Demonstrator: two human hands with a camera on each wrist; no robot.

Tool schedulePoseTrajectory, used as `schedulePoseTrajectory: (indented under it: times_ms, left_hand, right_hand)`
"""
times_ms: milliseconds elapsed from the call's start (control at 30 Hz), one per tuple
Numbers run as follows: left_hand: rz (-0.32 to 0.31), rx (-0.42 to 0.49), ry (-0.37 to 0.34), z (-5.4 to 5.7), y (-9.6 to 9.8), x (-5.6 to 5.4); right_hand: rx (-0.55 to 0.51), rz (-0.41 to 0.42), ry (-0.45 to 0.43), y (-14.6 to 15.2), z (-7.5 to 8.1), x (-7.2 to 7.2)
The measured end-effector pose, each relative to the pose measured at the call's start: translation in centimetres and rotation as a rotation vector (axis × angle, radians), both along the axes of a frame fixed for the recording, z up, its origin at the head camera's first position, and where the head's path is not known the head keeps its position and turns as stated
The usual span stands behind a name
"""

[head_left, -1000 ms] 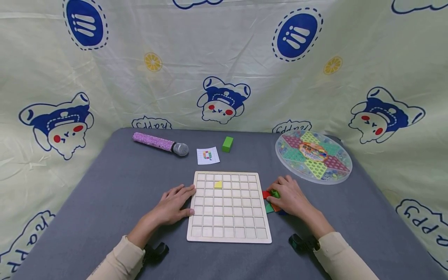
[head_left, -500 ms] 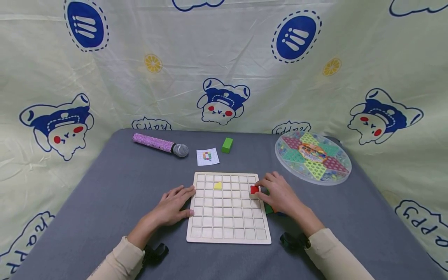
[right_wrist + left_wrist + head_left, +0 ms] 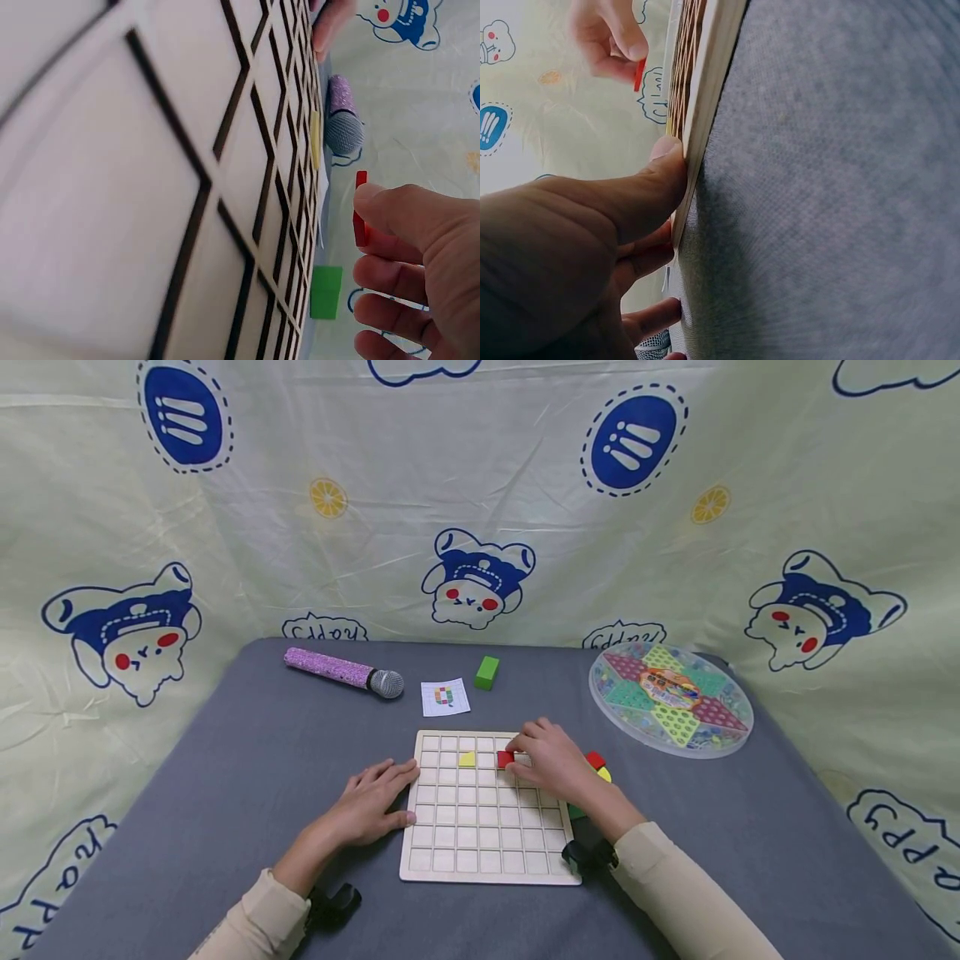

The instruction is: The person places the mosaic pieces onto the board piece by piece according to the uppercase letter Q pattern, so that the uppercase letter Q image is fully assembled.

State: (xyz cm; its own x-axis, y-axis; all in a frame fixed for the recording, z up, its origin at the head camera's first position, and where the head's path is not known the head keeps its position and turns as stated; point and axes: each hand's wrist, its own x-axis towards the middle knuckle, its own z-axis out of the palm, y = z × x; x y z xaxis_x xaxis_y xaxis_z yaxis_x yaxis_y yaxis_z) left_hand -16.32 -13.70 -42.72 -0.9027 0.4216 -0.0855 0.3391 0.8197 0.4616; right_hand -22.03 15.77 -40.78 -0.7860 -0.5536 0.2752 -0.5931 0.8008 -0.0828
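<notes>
My right hand [image 3: 553, 762] pinches a small red square tile [image 3: 505, 760] between thumb and fingers, above the upper right part of a pale wooden grid board [image 3: 489, 837]. In the right wrist view the red tile [image 3: 361, 231] is seen edge-on, apart from the board, with the other fingers loosely bent. My left hand [image 3: 369, 803] rests against the board's left edge with fingers spread; its thumb [image 3: 667, 161] touches the rim in the left wrist view. A yellow tile [image 3: 467, 759] lies in one cell of the second row from the far side.
Loose coloured pieces, including a red one [image 3: 596, 760], lie right of the board, partly hidden by my right arm. Behind the board are a purple glitter microphone [image 3: 330, 667], a pattern card [image 3: 446, 697] and a green block [image 3: 487, 672]. A round Chinese checkers set [image 3: 671, 697] stands back right.
My right hand has picked the red tile from the pieces beside the board and carried it left over the grid. The left hand has stayed at the board's edge.
</notes>
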Motion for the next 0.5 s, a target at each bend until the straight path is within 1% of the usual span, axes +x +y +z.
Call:
schedulePoseTrajectory:
  times_ms: [167, 367, 500]
  left_hand:
    - [-0.003, 0.009, -0.001, 0.0, 0.0, 0.0]
    - [-0.012, 0.013, 0.013, -0.2, -0.1, 0.0]
    - [-0.014, 0.015, 0.017, -0.2, -0.1, 0.0]
  right_hand:
    - [0.028, -0.015, -0.038, -1.3, -0.3, -0.6]
    - [0.047, -0.054, -0.145, -2.2, -0.6, -1.2]
    - [0.049, -0.067, -0.163, -2.4, -0.8, -1.5]
